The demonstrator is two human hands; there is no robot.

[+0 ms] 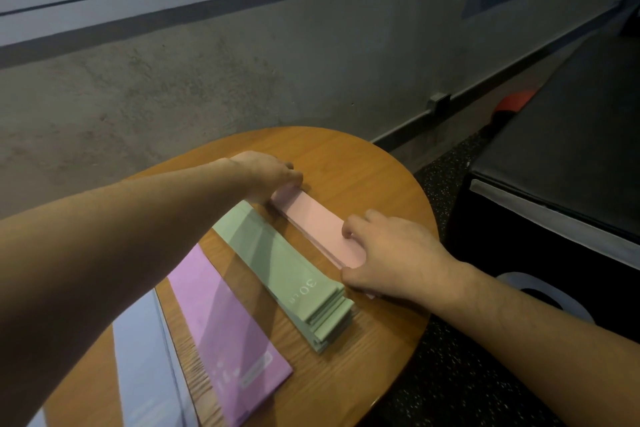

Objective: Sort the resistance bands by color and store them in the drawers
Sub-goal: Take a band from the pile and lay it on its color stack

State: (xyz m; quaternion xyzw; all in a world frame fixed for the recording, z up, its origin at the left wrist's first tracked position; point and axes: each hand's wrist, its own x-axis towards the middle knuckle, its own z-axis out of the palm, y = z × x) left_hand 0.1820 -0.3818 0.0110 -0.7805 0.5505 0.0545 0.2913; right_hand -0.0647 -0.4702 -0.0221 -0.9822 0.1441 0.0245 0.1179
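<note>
Flat stacks of resistance bands lie side by side on a round wooden table (367, 163). A pale pink stack (317, 220) lies farthest right. My left hand (268, 173) grips its far end with curled fingers. My right hand (388, 250) grips its near end, thumb under the edge and fingers on top. Left of it lies a green stack (287, 269) marked "30". A purple stack (225, 333) and a light blue stack (145, 364) follow further left, partly hidden by my left forearm. No drawers show.
A concrete wall stands right behind the table. A black padded box (568, 163) stands to the right on dark speckled floor, with a red object (512, 102) behind it. A white ring-shaped thing (540, 291) lies on the floor by my right forearm.
</note>
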